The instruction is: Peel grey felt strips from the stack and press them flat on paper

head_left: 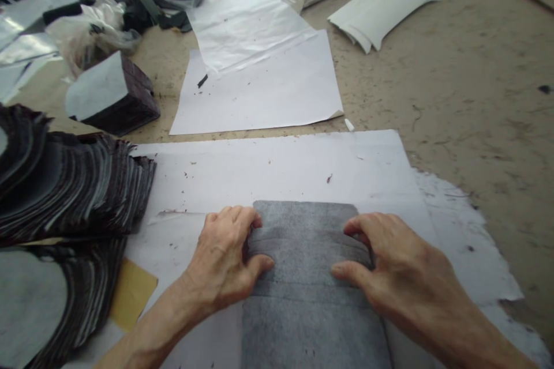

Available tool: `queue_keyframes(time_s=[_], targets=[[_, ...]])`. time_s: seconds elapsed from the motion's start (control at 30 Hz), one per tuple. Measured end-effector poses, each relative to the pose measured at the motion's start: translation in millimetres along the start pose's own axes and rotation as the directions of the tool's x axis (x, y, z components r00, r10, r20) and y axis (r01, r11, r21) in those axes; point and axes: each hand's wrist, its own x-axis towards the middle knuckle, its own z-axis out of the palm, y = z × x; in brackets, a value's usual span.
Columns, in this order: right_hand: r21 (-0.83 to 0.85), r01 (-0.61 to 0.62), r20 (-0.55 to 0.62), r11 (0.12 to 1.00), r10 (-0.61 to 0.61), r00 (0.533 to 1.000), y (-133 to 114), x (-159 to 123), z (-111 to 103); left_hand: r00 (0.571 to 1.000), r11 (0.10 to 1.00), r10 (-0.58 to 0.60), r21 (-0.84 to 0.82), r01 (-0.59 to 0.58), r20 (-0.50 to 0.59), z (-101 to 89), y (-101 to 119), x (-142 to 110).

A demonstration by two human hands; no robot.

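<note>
A grey felt-like fabric piece (309, 323) lies in front of me on white paper, with cross lines or layered edges near its far end. My left hand (227, 256) grips its left edge, thumb on top and the other fingers curled at the side. At the right edge my right hand (396, 262) grips it the same way, thumb tip resting on the surface. Whether it is one layer or several under my fingers, I cannot tell. The far edge shows beyond both hands; the near end runs out of the picture.
Tall stacks of dark-edged fabric pieces (82, 184) stand at the left, beside a yellow card (134, 294). Farther back are a smaller bundle (112, 92), white sheets (268, 86), curved cream pieces (385, 8) and plastic bags (93, 34). Dark scraps dot the brown tabletop (467, 98).
</note>
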Motion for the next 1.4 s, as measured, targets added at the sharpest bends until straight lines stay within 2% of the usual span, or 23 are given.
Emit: queue_keyframes(time_s=[0.1, 0.2, 0.4, 0.53, 0.73, 0.83, 0.9, 0.97, 1.0, 1.07, 1.13, 1.2, 1.27, 1.4], targets=[[-0.041, -0.064, -0.050, 0.997, 0.062, 0.997, -3.7, -6.6, 1.1, 0.999, 0.998, -0.051, -0.031, 0.050, -0.004, 0.2, -4.2, -1.4], [0.004, -0.123, -0.098, 0.992, 0.123, 0.988, -5.5, -12.4, 2.9, 0.999, 0.997, -0.029, -0.078, 0.026, -0.039, 3.4, -9.3, -3.6], [0.096, -0.244, -0.072, 0.965, 0.251, 0.965, -6.8, -12.7, 5.9, 0.998, 0.998, 0.000, -0.058, -0.004, -0.062, 8.5, -11.7, -3.3], [0.109, -0.274, -0.065, 0.955, 0.282, 0.957, -8.0, -12.0, 6.2, 0.996, 0.998, 0.025, -0.048, -0.029, -0.083, 10.2, -12.5, -3.8], [0.066, -0.255, -0.085, 0.965, 0.260, 0.962, -8.7, -10.3, 7.8, 0.993, 0.998, 0.064, -0.006, -0.065, -0.103, 13.9, -13.0, -2.8], [-0.002, -0.225, -0.136, 0.974, 0.223, 0.965, -11.3, -11.7, 10.9, 0.988, 0.998, 0.066, 0.014, -0.065, -0.142, 14.9, -12.8, -3.9], [-0.052, -0.218, -0.192, 0.975, 0.204, 0.960, -14.5, -14.4, 10.3, 0.981, 0.999, 0.027, -0.031, -0.034, -0.193, 15.1, -13.2, -7.1], [-0.110, -0.207, -0.227, 0.972, 0.178, 0.958, -17.6, -18.0, 6.1, 0.957, 0.993, 0.002, -0.111, -0.035, -0.289, 15.4, -13.5, -12.2], [-0.129, -0.182, -0.227, 0.975, 0.149, 0.962, -18.6, -19.9, 3.1, 0.940, 0.990, 0.019, -0.128, -0.067, -0.342, 15.7, -13.3, -15.1], [-0.113, -0.060, -0.191, 0.992, 0.037, 0.981, -18.8, -22.9, -2.7, 0.908, 0.983, 0.127, -0.072, -0.169, -0.399, 16.8, -12.2, -20.2], [-0.059, 0.073, -0.145, 0.996, -0.081, 0.986, -16.6, -23.9, -5.8, 0.898, 0.963, 0.265, 0.055, -0.263, -0.351, 18.1, -10.3, -22.8], [-0.038, 0.143, -0.111, 0.989, -0.147, 0.983, -13.4, -22.0, -5.3, 0.906, 0.945, 0.327, 0.128, -0.303, -0.271, 19.0, -8.5, -22.0], [-0.046, 0.116, -0.084, 0.992, -0.119, 0.989, -11.3, -17.9, -2.8, 0.922, 0.946, 0.320, 0.129, -0.298, -0.219, 19.2, -7.8, -18.4], [-0.066, 0.009, -0.064, 0.998, -0.013, 0.998, -11.7, -10.7, -0.1, 0.958, 0.973, 0.232, 0.037, -0.229, -0.166, 17.1, -10.2, -12.4]])
